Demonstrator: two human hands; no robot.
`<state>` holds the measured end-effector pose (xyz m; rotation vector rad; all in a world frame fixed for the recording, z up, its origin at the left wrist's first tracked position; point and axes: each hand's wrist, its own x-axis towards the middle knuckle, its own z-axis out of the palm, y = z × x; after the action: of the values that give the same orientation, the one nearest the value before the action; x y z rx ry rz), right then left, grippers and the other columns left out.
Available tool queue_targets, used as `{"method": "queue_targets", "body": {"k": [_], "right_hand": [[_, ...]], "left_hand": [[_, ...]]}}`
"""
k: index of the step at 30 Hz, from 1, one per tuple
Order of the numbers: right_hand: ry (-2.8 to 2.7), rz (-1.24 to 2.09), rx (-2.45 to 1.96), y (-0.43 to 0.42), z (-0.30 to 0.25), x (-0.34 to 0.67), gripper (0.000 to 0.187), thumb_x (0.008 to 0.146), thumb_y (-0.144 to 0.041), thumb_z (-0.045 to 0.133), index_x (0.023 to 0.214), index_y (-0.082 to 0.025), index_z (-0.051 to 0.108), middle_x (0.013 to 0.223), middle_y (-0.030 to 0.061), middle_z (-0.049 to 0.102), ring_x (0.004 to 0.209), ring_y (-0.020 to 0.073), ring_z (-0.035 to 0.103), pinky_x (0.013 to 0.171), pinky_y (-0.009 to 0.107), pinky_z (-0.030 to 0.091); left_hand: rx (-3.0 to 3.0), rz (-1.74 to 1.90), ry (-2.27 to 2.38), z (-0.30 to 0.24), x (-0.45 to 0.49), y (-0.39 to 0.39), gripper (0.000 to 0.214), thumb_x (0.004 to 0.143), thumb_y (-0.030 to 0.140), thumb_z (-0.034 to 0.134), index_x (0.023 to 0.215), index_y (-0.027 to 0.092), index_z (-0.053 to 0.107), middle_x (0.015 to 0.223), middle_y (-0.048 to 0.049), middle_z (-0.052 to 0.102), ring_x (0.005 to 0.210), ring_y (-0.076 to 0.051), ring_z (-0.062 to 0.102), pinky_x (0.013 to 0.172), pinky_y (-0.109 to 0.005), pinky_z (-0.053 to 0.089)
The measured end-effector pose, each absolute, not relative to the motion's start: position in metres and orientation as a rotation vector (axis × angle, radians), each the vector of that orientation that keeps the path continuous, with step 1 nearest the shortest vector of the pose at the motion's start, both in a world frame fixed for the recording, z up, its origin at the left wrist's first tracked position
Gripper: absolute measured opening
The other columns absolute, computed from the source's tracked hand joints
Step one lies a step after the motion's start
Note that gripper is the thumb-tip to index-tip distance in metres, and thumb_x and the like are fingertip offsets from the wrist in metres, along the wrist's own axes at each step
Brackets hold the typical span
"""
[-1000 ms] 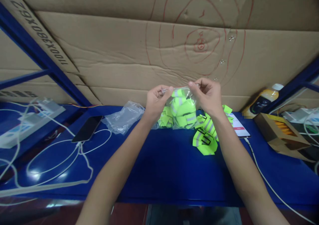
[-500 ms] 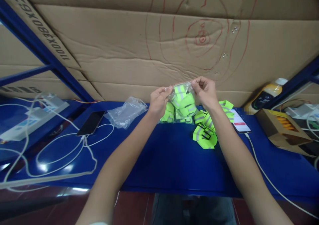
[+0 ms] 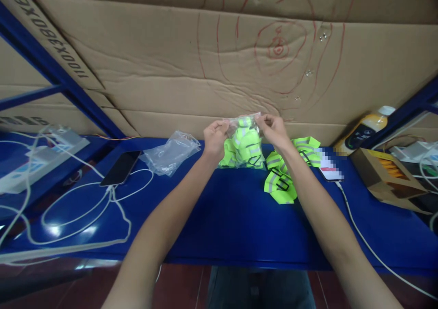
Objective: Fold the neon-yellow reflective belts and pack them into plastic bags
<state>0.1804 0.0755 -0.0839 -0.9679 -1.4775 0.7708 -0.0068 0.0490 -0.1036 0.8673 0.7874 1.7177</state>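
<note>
A clear plastic bag stuffed with neon-yellow reflective bands stands on the blue shelf near the cardboard back wall. My left hand pinches the bag's top edge at its left corner. My right hand pinches the same edge at its right corner. Both hands are closed on the bag's mouth. A loose heap of the same neon-yellow bands lies just right of the bag, under my right forearm.
An empty clear bag and a dark phone with white cables lie to the left. A second phone, a yellow bottle and an open cardboard box sit to the right. A power strip is at far left.
Both hands have stayed pinched on the bag's top edge, drawing a little closer together and farther from me. The bag now rests lower on the shelf.
</note>
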Motion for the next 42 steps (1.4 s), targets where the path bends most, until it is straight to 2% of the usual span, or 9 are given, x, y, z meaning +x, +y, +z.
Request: {"method": "queue_targets", "body": {"k": [8, 15, 18, 22, 24, 30, 34, 37, 42], "right_hand": [[-1.415, 0.901, -0.912, 0.072, -0.091, 0.172, 0.054, 0.073, -0.072, 0.081, 0.066, -0.022, 0.062, 0.065, 0.0001, 0.061, 0.058, 0.0126, 0.051, 0.051, 0.027, 0.04], [-1.435, 0.879, -0.818, 0.065, -0.076, 0.177, 0.066, 0.065, -0.083, 0.087, 0.065, -0.023, 0.059, 0.062, -0.0008, 0.06, 0.055, 0.0126, 0.051, 0.052, 0.029, 0.047], [-1.424, 0.814, -0.727, 0.06, -0.069, 0.175, 0.063, 0.068, -0.08, 0.088, 0.073, -0.024, 0.06, 0.074, -0.0002, 0.067, 0.067, 0.0139, 0.06, 0.064, 0.029, 0.053], [-1.54, 0.814, -0.563, 0.052, -0.06, 0.173, 0.055, 0.073, -0.068, 0.092, 0.103, -0.027, 0.073, 0.107, 0.004, 0.078, 0.103, 0.0199, 0.074, 0.091, 0.032, 0.06], [-1.619, 0.794, -0.524, 0.047, -0.056, 0.174, 0.049, 0.079, -0.065, 0.09, 0.105, -0.027, 0.076, 0.108, 0.0047, 0.08, 0.104, 0.0207, 0.076, 0.095, 0.034, 0.06], [-1.7, 0.785, -0.634, 0.041, -0.048, 0.177, 0.048, 0.074, -0.066, 0.092, 0.086, -0.022, 0.078, 0.089, 0.0039, 0.08, 0.085, 0.0196, 0.073, 0.083, 0.033, 0.059], [-1.683, 0.673, -0.664, 0.044, -0.051, 0.177, 0.049, 0.079, -0.067, 0.087, 0.076, -0.02, 0.072, 0.075, 0.0013, 0.071, 0.072, 0.0159, 0.064, 0.074, 0.032, 0.052], [-1.668, 0.613, -0.676, 0.044, -0.053, 0.178, 0.045, 0.085, -0.063, 0.082, 0.077, -0.02, 0.069, 0.076, 0.0012, 0.069, 0.073, 0.0156, 0.062, 0.075, 0.032, 0.051], [-1.766, 0.553, -0.628, 0.033, -0.044, 0.181, 0.036, 0.088, -0.056, 0.083, 0.09, -0.022, 0.071, 0.094, 0.0037, 0.074, 0.086, 0.0183, 0.067, 0.08, 0.032, 0.053]], "left_hand": [[0.932, 1.711, 0.789, -0.109, -0.008, 0.051, 0.036, 0.075, 0.038, 0.097, 0.079, 0.02, 0.067, 0.078, -0.0004, 0.076, 0.068, -0.013, 0.068, 0.065, -0.025, 0.054], [1.059, 1.861, 0.682, -0.101, -0.006, 0.045, 0.045, 0.077, 0.049, 0.097, 0.08, 0.021, 0.063, 0.081, 0.0006, 0.073, 0.075, -0.012, 0.066, 0.076, -0.025, 0.054], [1.167, 1.981, 0.636, -0.094, -0.003, 0.043, 0.052, 0.076, 0.06, 0.095, 0.084, 0.02, 0.062, 0.08, -0.0001, 0.071, 0.074, -0.012, 0.065, 0.074, -0.024, 0.052], [1.291, 2.073, 0.657, -0.089, 0.001, 0.037, 0.053, 0.081, 0.063, 0.091, 0.085, 0.02, 0.061, 0.08, -0.0005, 0.069, 0.073, -0.012, 0.065, 0.073, -0.024, 0.052], [1.344, 2.092, 0.693, -0.087, 0.004, 0.032, 0.052, 0.084, 0.064, 0.088, 0.086, 0.02, 0.061, 0.08, -0.0004, 0.068, 0.073, -0.012, 0.065, 0.072, -0.024, 0.052], [1.447, 2.122, 0.756, -0.082, 0.01, 0.022, 0.05, 0.088, 0.065, 0.084, 0.085, 0.02, 0.063, 0.081, -0.0012, 0.07, 0.074, -0.013, 0.067, 0.07, -0.024, 0.054], [1.508, 1.95, 0.734, -0.078, 0.01, 0.018, 0.042, 0.089, 0.059, 0.086, 0.092, 0.019, 0.072, 0.085, -0.0034, 0.076, 0.078, -0.014, 0.072, 0.075, -0.026, 0.057], [1.529, 1.802, 0.727, -0.077, 0.009, 0.018, 0.041, 0.089, 0.058, 0.085, 0.093, 0.018, 0.08, 0.085, -0.0049, 0.079, 0.081, -0.017, 0.074, 0.078, -0.028, 0.059], [1.537, 1.89, 0.78, -0.078, 0.007, 0.02, 0.04, 0.09, 0.057, 0.083, 0.083, 0.018, 0.082, 0.078, -0.004, 0.077, 0.073, -0.015, 0.069, 0.071, -0.026, 0.054]]}}
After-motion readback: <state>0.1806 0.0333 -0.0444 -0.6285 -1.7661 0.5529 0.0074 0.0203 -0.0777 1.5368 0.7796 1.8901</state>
